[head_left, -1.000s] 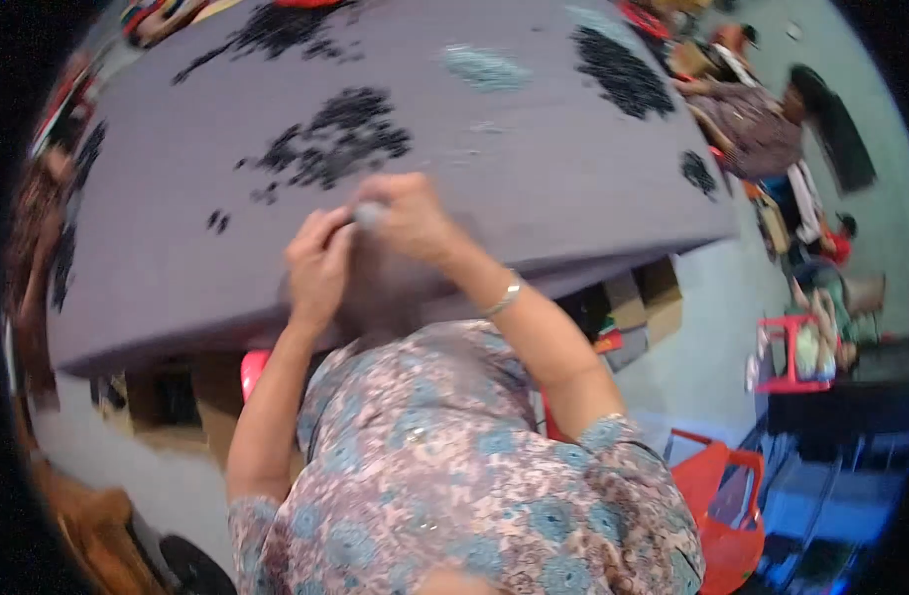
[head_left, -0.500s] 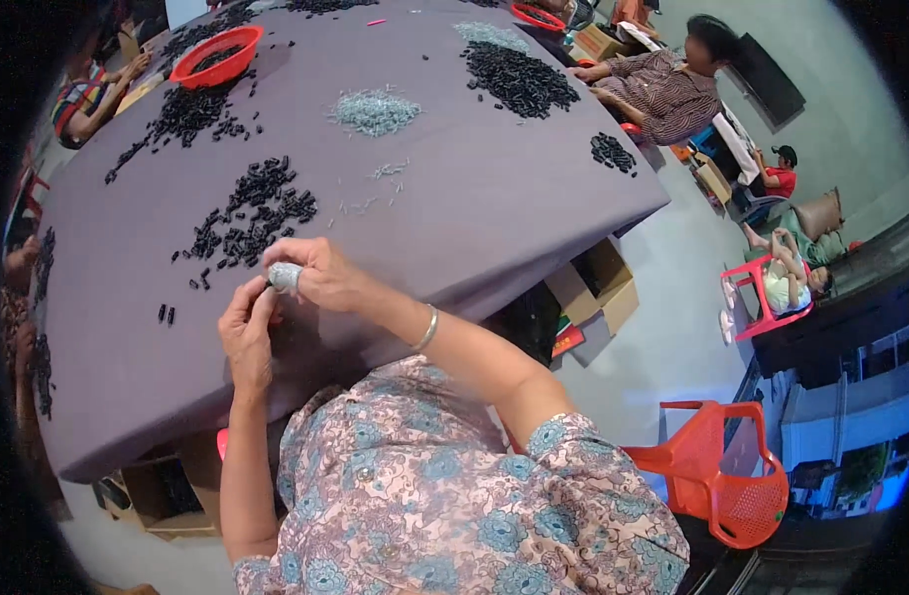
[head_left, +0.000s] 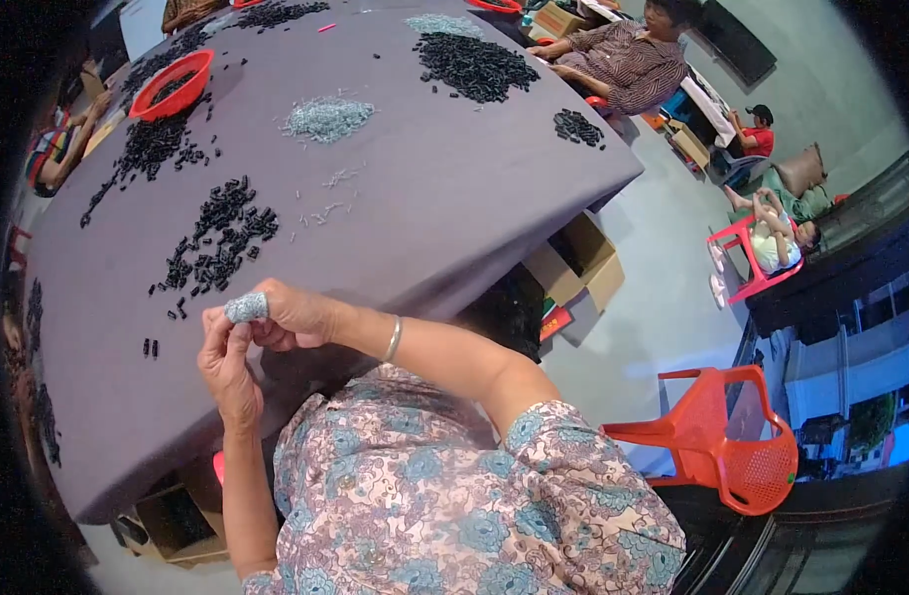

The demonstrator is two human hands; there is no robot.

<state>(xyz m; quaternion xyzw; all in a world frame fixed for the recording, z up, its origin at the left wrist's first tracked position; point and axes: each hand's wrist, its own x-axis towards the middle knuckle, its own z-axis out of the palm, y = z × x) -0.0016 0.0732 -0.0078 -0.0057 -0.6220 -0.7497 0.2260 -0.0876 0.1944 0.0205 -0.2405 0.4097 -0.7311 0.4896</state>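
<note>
My left hand [head_left: 228, 369] is closed, its thumb and fingers pinched together at the near edge of the table. Fingertip to fingertip with it, my right hand [head_left: 294, 311] is closed too, a metal bangle on its wrist. A silvery-grey wrapping [head_left: 246, 308] covers a finger of the right hand where the two meet. Whatever the fingers grip is hidden. Just beyond my hands lies a loose heap of small black cylinders [head_left: 216, 236], with two black pieces [head_left: 151, 348] standing apart to the left. Several thin clear pieces [head_left: 325, 213] are scattered farther right.
The dark cloth-covered table [head_left: 395, 208] bears a pile of small clear parts [head_left: 328, 119], a large black pile [head_left: 476, 67] and a red basin [head_left: 173, 85]. A person [head_left: 623, 61] sits at the right edge. An orange plastic chair [head_left: 707, 436] and an open cardboard box [head_left: 583, 260] are to my right.
The whole view has shifted, and the tabletop piles appear farther left. My hands have turned slightly against each other; a dark bit between the fingertips earlier is now out of sight.
</note>
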